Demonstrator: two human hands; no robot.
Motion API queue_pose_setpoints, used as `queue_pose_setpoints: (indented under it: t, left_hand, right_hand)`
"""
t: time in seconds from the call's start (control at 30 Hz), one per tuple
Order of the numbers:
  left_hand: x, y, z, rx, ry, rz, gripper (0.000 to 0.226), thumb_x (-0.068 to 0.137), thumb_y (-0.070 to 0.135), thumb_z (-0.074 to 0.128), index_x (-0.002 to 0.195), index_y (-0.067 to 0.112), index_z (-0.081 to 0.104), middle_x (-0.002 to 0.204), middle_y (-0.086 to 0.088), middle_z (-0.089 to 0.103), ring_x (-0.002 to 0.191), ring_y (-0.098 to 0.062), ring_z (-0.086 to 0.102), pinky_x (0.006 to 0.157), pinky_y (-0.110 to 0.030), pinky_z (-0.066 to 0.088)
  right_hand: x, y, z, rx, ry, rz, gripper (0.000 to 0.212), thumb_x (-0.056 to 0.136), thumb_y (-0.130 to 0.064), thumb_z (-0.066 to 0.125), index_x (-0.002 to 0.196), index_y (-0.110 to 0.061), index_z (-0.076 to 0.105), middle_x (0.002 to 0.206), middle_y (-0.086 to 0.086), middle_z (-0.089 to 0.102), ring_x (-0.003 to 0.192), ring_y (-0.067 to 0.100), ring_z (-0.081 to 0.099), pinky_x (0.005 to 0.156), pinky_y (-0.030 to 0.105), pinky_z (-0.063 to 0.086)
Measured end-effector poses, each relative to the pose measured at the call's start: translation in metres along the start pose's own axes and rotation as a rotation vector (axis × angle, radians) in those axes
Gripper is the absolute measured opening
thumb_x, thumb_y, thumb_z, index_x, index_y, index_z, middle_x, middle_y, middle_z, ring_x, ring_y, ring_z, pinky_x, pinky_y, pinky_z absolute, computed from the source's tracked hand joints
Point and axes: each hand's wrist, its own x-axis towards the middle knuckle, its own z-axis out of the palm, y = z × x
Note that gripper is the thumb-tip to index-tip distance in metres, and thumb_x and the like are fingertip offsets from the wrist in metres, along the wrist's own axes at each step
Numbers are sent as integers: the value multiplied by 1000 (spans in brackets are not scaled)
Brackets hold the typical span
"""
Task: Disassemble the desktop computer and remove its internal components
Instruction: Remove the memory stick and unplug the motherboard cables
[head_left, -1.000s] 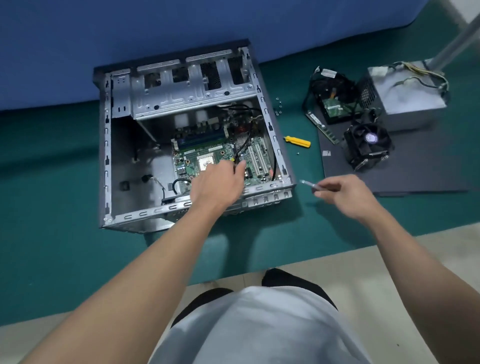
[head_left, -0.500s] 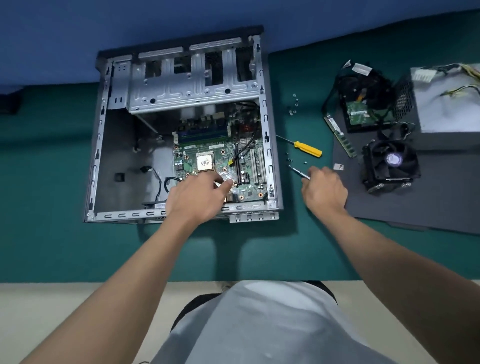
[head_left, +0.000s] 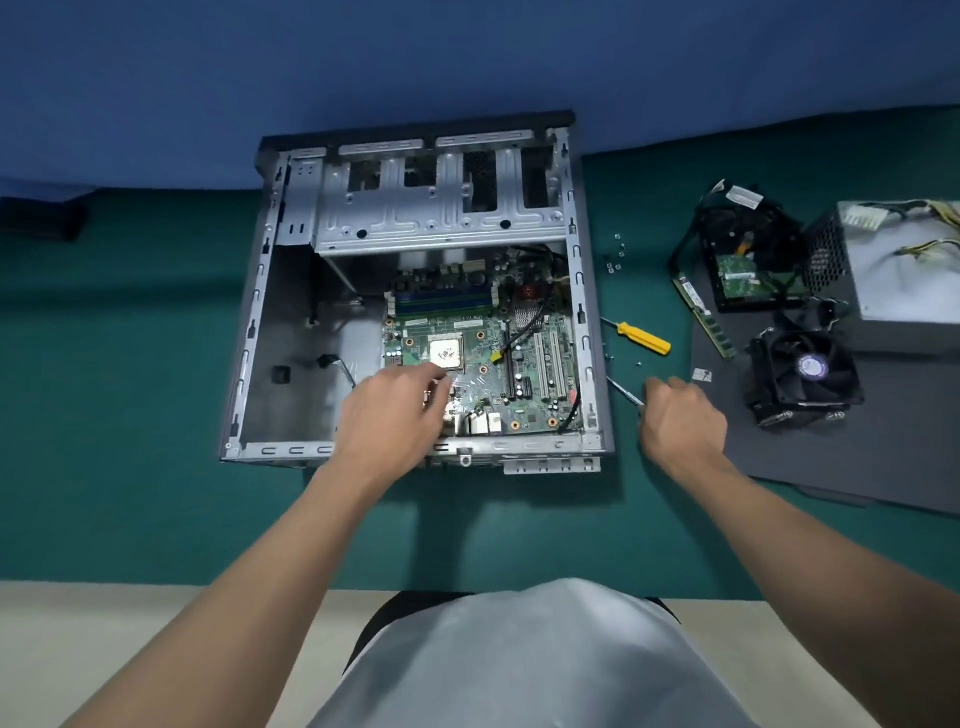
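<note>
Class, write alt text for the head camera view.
A person's left hand reaches onto the motherboard in an open computer case, while the right hand holds a screwdriver. A removed cooler fan sits to the right.
</note>
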Motion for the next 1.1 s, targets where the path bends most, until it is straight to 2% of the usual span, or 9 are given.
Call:
queue_pose_setpoints:
  t: [0.17, 0.37, 0.47, 0.57, 0.67, 0.8, 0.9, 1.03, 1.1]
  left_hand:
    - [2, -54, -13, 136, 156, -94, 26, 96, 26, 52, 92, 9, 72, 85, -13, 71, 82, -31, 62, 78, -40, 43]
    - [5, -83, -17, 191, 213, -171, 26, 95, 25, 52, 86, 10, 71, 86, -11, 70, 86, -31, 60, 83, -40, 33]
    - [4, -85, -15, 176, 265, -200, 24, 92, 21, 52, 86, 6, 70, 87, -13, 70, 86, -32, 59, 82, -39, 32]
    - [5, -83, -14, 134, 283, -200, 21, 91, 19, 53, 89, 5, 70, 87, -12, 70, 85, -30, 58, 82, -37, 30]
    - [6, -84, -13, 97, 274, -192, 21, 89, 18, 53, 92, 7, 71, 88, -11, 71, 86, -28, 57, 83, -37, 31]
    - [5, -84, -14, 51, 290, -225, 26, 88, 20, 49, 89, 7, 71, 85, -10, 70, 83, -28, 57, 82, -36, 32]
    - [5, -83, -14, 41, 304, -231, 26, 87, 20, 49, 86, 7, 72, 81, -11, 70, 80, -28, 58, 80, -37, 34]
    - [5, -84, -14, 4, 334, -246, 20, 86, 17, 54, 82, 7, 71, 77, -9, 68, 77, -28, 57, 78, -37, 36]
    - [4, -83, -13, -6, 352, -247, 18, 85, 16, 56, 79, 6, 70, 74, -9, 66, 75, -28, 56, 77, -36, 36]
  right_hand:
    - [-4, -5, 6, 19, -19, 18, 11, 81, -2, 54, 89, -8, 51, 92, 8, 53, 78, 24, 39, 60, 34, 38]
    - [0, -16, -22, 107, -134, 124, 20, 89, -19, 57, 106, -9, 58, 107, 14, 60, 97, 33, 57, 73, 38, 46]
    - [4, -30, -68, 370, 198, 61, 21, 89, -19, 58, 104, -5, 65, 103, 21, 68, 92, 36, 62, 82, 38, 48]
    - [-4, -73, -116, 491, 525, -283, 20, 88, -22, 57, 99, -9, 68, 94, 9, 70, 80, 19, 59, 77, 24, 42]
    - [-6, -137, -122, 438, 209, -691, 20, 90, -25, 59, 108, -19, 66, 102, -3, 68, 85, 6, 57, 83, 26, 48]
    - [6, -211, -78, 88, -423, -825, 48, 91, -37, 61, 135, -23, 48, 133, 0, 56, 117, 18, 53, 102, 41, 44]
    - [14, -241, -48, -12, -428, -910, 51, 90, -36, 63, 136, -24, 43, 132, 2, 52, 121, 23, 49, 99, 43, 44]
    - [20, -257, -33, -37, -570, -873, 31, 88, -14, 62, 118, -17, 51, 96, 1, 58, 75, 16, 57, 54, 26, 41]
    - [26, -260, -33, -3, -549, -858, 21, 87, -5, 61, 105, -14, 58, 87, -1, 59, 76, 17, 60, 58, 28, 46]
